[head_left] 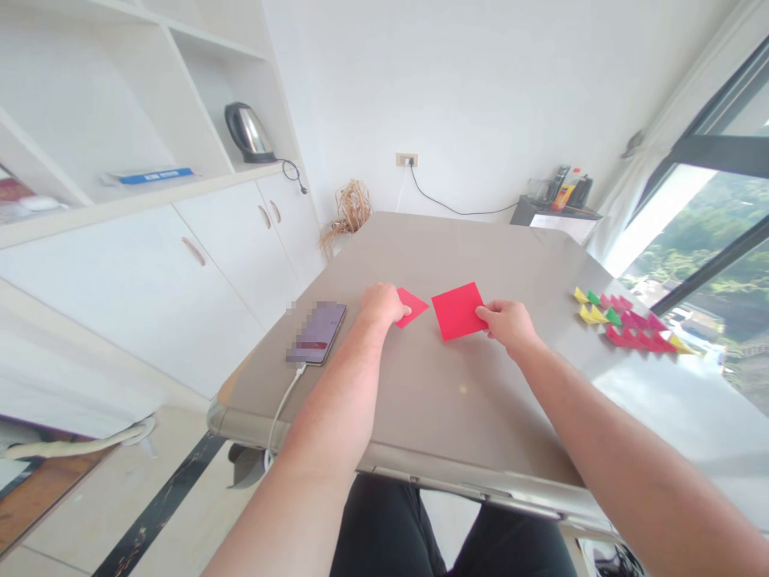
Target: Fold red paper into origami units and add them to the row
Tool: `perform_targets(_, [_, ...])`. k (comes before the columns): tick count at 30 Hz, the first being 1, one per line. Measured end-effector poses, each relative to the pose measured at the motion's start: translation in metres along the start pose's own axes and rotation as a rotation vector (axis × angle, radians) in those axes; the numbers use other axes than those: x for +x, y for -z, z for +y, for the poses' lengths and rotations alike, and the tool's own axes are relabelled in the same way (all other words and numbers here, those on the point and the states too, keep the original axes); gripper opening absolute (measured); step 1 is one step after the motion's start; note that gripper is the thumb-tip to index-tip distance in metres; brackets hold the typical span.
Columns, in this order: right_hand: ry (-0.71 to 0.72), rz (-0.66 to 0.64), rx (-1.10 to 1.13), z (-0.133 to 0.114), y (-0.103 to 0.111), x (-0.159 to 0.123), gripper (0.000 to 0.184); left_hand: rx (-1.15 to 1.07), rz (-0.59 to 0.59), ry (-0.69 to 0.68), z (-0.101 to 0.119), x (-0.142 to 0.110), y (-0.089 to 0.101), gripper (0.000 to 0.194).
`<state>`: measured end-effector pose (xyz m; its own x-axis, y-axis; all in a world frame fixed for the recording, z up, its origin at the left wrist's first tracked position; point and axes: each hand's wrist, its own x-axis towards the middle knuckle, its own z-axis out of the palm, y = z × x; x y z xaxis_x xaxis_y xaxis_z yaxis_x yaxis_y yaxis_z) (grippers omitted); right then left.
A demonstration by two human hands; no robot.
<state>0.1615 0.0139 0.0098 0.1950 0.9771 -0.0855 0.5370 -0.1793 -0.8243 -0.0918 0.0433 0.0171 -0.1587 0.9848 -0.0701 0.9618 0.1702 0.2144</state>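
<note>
My right hand (505, 320) pinches the right edge of a square sheet of red paper (457, 311) between thumb and fingers, holding it over the table. Under my left hand (384, 304) is a second piece of red paper (413, 308), with one corner pointing right toward the square sheet. The left thumb rests on that piece and the fingers are curled beside it. Part of it is hidden by the hand, so I cannot tell whether it is a stack or a single sheet. A small gap separates the two red papers.
On the brown table (420, 248), a phone (318, 332) with a white charging cable (282, 405) lies to the left. Rows of small folded paper pieces (630, 320) in yellow, green, pink and red stand at the right. A kettle (249, 132) sits on the left shelf.
</note>
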Motion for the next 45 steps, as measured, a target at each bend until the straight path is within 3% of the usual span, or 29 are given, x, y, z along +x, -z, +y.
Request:
perform_targets(7, [0.053,-0.043,0.215,0.018,0.004,-0.005,0.017,0.034,0.103,-0.039,0.006,-0.004,0.000,0.047])
perform_targets(12, [0.057,-0.040,0.302,0.027,0.006,-0.003,0.017,0.023,0.059,-0.046,0.006,-0.003,-0.003,0.052])
perform_targets(15, [0.060,-0.045,0.349,0.026,0.009,-0.005,0.016,-0.171,0.201,-0.076,0.011,-0.001,-0.006,0.039])
perform_targets(17, [0.070,-0.059,0.412,0.024,0.010,-0.006,0.015,-0.448,0.234,-0.095,0.022,-0.004,-0.010,0.031])
perform_targets(19, [0.082,-0.068,0.469,0.024,0.009,-0.007,0.015,-0.812,0.081,-0.087,0.039,-0.013,-0.017,0.039])
perform_targets(20, [0.085,-0.068,0.487,0.024,0.008,-0.008,0.015,-0.991,-0.052,-0.118,0.048,-0.018,-0.022,0.043])
perform_targets(21, [0.084,-0.068,0.499,0.024,0.007,-0.008,0.015,-1.125,-0.169,-0.171,0.056,-0.024,-0.026,0.045])
perform_targets(23, [0.076,-0.070,0.514,0.023,0.006,-0.009,0.015,-1.275,-0.267,-0.223,0.069,-0.035,-0.032,0.035])
perform_targets(29, [0.078,-0.138,0.559,0.022,0.010,-0.009,0.018,-1.443,-0.278,-0.212,0.069,-0.037,-0.035,0.022])
perform_targets(32, [0.192,-0.113,0.623,0.024,0.015,-0.006,0.049,-1.510,-0.306,-0.186,0.066,-0.034,-0.032,0.025])
perform_targets(34, [0.324,-0.135,0.611,0.027,0.018,-0.005,0.058,-1.524,-0.315,-0.170,0.067,-0.035,-0.031,0.024])
perform_targets(36, [0.391,-0.189,0.556,0.029,0.020,-0.005,0.050,-1.535,-0.324,-0.173,0.069,-0.038,-0.031,0.019])
perform_targets(40, [0.369,-0.190,0.455,0.029,0.020,-0.008,0.028,-1.541,-0.379,-0.197,0.072,-0.043,-0.028,0.015])
perform_targets(42, [0.367,-0.145,0.459,0.028,0.018,-0.009,0.020,-1.562,-0.399,-0.211,0.073,-0.044,-0.027,0.019])
perform_targets(45, [0.351,-0.079,0.523,0.026,0.016,-0.009,0.022,-1.695,-0.326,-0.221,0.075,-0.043,-0.026,0.037])
